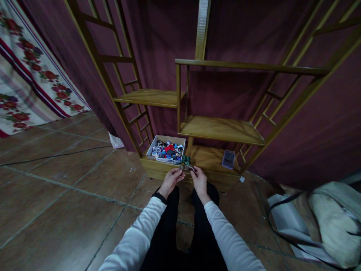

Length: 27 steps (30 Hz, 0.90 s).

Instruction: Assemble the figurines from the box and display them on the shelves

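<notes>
Between both hands, in front of the low shelf, is a small brown patterned cloth piece (187, 168), gathered like a scrunchie. My left hand (171, 180) pinches its left end, and my right hand (200, 181) pinches the right end. Just beyond it is a green patterned cloth piece (185, 160) by the box's near right corner; I cannot tell whether the two are joined. A white open box (152, 147) sits on the shelf's lower left, filled with several small items in red, blue, black and white, too small to name.
The wooden shelf unit (222, 130) stands against a maroon curtain (160, 49). A blurred dark rectangle (228, 159) lies on its lower right board. On the tiled floor, a pale bag (332, 222) is at right and a black cable (56, 155) runs at left.
</notes>
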Each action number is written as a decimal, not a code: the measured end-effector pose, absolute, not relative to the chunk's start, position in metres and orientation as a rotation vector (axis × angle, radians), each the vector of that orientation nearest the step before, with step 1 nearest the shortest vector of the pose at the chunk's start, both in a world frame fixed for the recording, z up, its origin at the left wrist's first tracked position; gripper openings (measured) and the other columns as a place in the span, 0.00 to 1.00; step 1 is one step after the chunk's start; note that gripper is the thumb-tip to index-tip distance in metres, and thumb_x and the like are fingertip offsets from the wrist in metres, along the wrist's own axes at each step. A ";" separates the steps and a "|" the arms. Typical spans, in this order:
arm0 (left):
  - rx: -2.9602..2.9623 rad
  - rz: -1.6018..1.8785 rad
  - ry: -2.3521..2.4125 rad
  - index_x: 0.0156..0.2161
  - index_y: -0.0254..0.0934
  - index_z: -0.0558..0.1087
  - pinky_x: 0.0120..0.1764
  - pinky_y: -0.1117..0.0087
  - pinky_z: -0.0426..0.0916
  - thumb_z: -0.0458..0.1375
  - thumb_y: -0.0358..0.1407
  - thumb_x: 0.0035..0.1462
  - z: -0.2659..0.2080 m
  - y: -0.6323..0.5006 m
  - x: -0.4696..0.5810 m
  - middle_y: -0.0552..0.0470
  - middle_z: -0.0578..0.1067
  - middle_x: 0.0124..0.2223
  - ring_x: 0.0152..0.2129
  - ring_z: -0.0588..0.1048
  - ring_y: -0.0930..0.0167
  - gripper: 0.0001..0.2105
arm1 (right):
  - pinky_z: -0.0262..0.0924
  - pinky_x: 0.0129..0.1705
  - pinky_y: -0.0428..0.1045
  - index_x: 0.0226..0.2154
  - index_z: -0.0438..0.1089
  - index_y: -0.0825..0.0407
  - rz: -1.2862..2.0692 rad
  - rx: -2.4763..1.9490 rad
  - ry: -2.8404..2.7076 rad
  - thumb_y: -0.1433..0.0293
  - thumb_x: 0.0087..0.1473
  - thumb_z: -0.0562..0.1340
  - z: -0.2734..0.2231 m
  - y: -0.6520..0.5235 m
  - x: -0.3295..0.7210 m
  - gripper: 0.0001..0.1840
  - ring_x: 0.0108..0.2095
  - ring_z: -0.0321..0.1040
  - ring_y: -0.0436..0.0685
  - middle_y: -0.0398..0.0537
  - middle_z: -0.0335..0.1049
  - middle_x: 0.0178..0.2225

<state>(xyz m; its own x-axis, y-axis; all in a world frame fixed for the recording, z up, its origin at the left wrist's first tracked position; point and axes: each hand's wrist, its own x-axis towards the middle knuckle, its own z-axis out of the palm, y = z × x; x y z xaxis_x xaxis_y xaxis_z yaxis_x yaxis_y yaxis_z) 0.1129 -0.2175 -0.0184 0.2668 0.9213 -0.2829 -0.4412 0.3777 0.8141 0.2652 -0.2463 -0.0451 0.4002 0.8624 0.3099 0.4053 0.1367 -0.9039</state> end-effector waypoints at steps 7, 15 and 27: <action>0.681 1.045 0.860 0.33 0.30 0.70 0.31 0.74 0.73 0.65 0.29 0.46 -0.021 -0.215 0.115 0.47 0.77 0.30 0.29 0.78 0.70 0.09 | 0.66 0.41 0.50 0.45 0.67 0.51 0.567 -1.313 -1.156 0.66 0.49 0.59 -0.046 -0.246 0.266 0.18 0.36 0.71 0.55 0.50 0.73 0.40; 0.673 1.013 0.833 0.33 0.30 0.71 0.32 0.73 0.73 0.65 0.29 0.46 -0.023 -0.213 0.114 0.45 0.78 0.32 0.31 0.78 0.70 0.08 | 0.64 0.44 0.51 0.45 0.68 0.50 0.518 -1.313 -1.175 0.67 0.49 0.59 -0.044 -0.246 0.268 0.18 0.38 0.70 0.55 0.50 0.72 0.41; 0.637 1.020 0.786 0.33 0.32 0.71 0.33 0.76 0.71 0.65 0.29 0.45 -0.021 -0.213 0.112 0.48 0.78 0.32 0.30 0.77 0.73 0.09 | 0.63 0.45 0.52 0.44 0.66 0.51 0.667 -1.311 -1.146 0.66 0.50 0.58 -0.046 -0.241 0.269 0.18 0.40 0.71 0.56 0.50 0.73 0.40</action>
<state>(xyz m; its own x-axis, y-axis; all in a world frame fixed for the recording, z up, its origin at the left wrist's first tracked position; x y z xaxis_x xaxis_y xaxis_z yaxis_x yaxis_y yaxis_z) 0.1119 -0.2129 -0.0205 0.3041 0.9137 -0.2696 -0.4934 0.3932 0.7759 0.2694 -0.2409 -0.0464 0.3480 0.8996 0.2638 0.2142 0.1977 -0.9566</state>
